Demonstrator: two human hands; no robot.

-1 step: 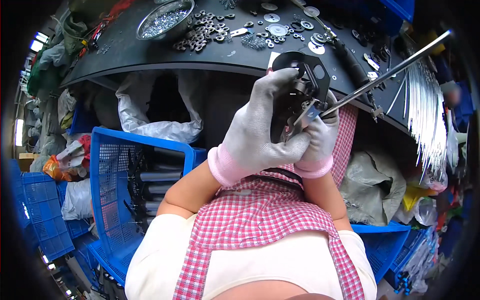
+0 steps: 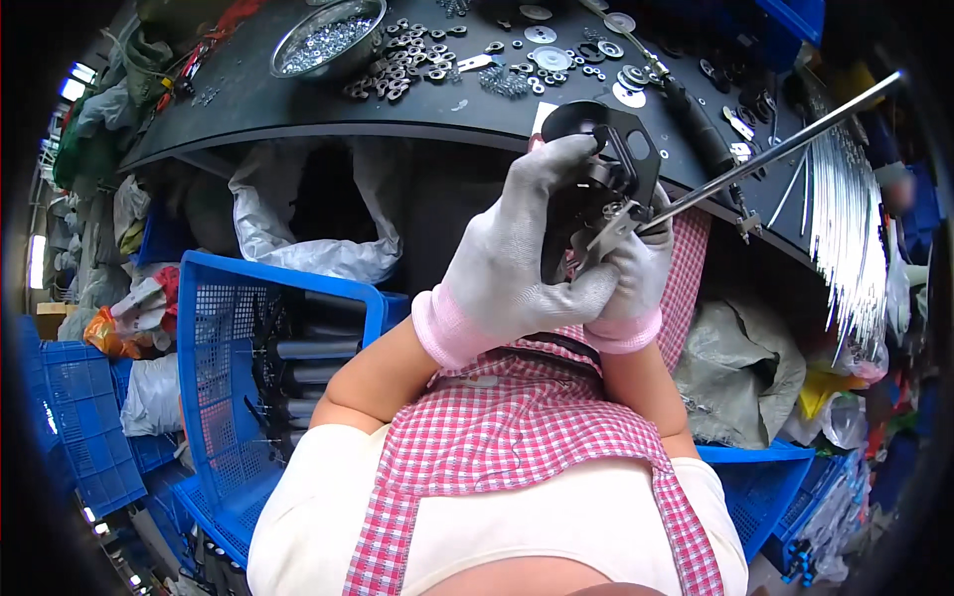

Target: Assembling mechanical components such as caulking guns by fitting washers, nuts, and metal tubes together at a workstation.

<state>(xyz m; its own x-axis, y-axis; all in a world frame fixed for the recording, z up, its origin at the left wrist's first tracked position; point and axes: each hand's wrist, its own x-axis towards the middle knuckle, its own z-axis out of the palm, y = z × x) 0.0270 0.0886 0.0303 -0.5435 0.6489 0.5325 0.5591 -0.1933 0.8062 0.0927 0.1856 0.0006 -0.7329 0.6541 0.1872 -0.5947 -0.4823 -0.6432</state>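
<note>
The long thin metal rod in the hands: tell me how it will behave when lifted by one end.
The long thin metal rod looks straight and unbent, so probably stiff. It sticks far beyond the right hand, so it likely feels tip-heavy. Its smooth shine suggests it may slip.

Bench edge (image 2: 437,117) close ahead, washers (image 2: 397,70) crowding top; blue crate (image 2: 234,328) blocks left; gap above apron (image 2: 537,437)
</note>
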